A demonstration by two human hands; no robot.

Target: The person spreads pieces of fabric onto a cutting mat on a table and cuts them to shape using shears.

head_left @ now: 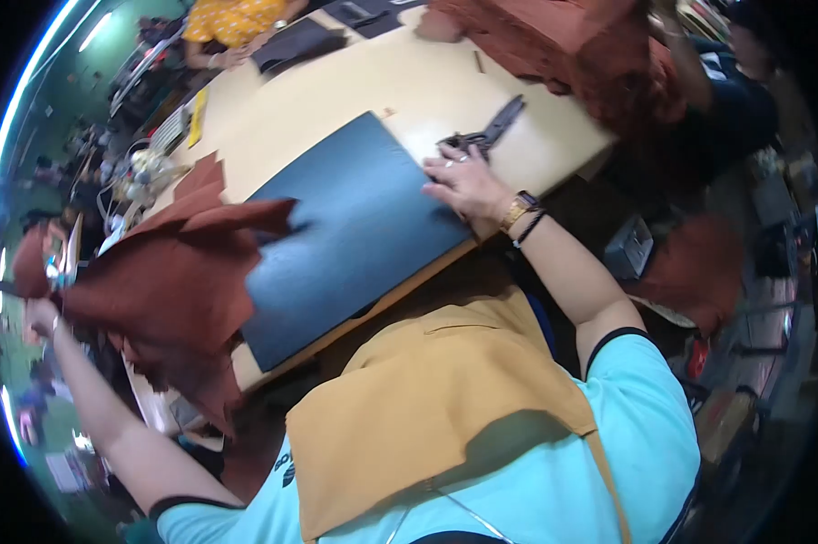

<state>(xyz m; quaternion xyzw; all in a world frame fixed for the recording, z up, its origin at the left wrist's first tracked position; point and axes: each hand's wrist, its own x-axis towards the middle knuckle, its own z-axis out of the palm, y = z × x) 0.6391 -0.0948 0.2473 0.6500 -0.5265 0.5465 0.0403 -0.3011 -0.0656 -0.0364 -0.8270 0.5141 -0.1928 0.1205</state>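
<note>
My left hand [42, 315] is at the far left, its fingers closed on the edge of a reddish-brown leather piece [169, 272]. The leather spreads across the left part of the table and over the left end of a dark blue cutting mat [355, 236]; part of it hangs off the edge. My right hand [468, 186] lies with fingers stretched out over the mat's right edge. Just beyond its fingertips, black-handled scissors [491, 131] rest on the table, blades pointing away; whether the fingers touch the handles I cannot tell.
More reddish-brown leather [563, 45] is heaped at the table's far right, beside another person [735, 82]. Across the table [309, 109], a person in a yellow top [232, 23] sits near dark pieces [298, 45]. A yellow strip [197, 118] lies at the far left edge.
</note>
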